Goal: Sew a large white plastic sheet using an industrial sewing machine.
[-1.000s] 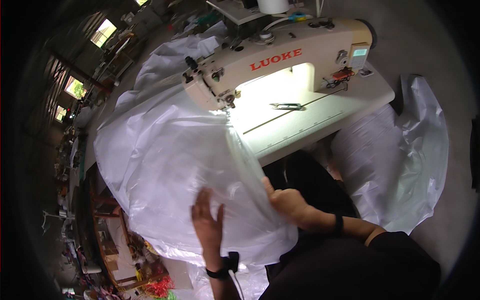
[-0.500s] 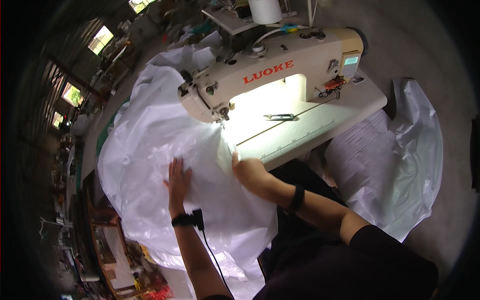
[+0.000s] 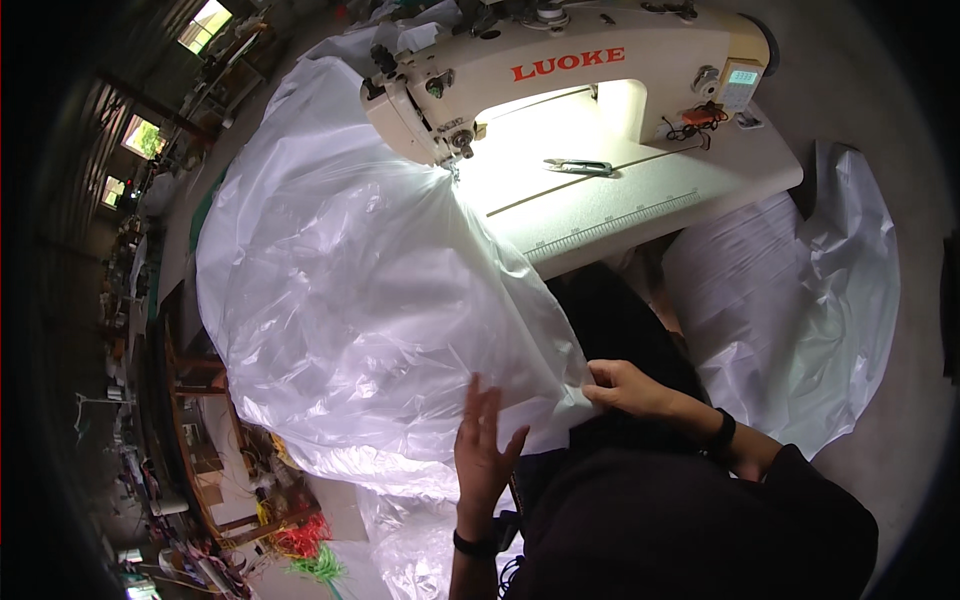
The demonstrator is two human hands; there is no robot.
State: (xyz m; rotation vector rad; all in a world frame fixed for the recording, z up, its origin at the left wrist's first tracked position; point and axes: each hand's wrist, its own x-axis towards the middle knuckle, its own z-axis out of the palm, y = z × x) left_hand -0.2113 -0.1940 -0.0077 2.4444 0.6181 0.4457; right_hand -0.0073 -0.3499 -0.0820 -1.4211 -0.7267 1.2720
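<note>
A large sheet of thin white translucent plastic [image 3: 350, 290] runs from under the needle of a cream sewing machine [image 3: 560, 70] down over my lap. My left hand [image 3: 485, 450] lies flat on the sheet's near edge, fingers spread. My right hand [image 3: 625, 385] pinches the sheet's near right corner between thumb and fingers. A black band is on each wrist.
The machine stands on a pale table [image 3: 650, 200] with a printed ruler along its front edge; a small snipper [image 3: 578, 167] lies under the lit arm. A pile of white plastic [image 3: 800, 290] lies on the floor at right. Cluttered wooden shelves [image 3: 210, 470] stand at left.
Both hands have slid back along the sheet toward my body, from near the table edge to its near edge. The view has tilted closer to the machine.
</note>
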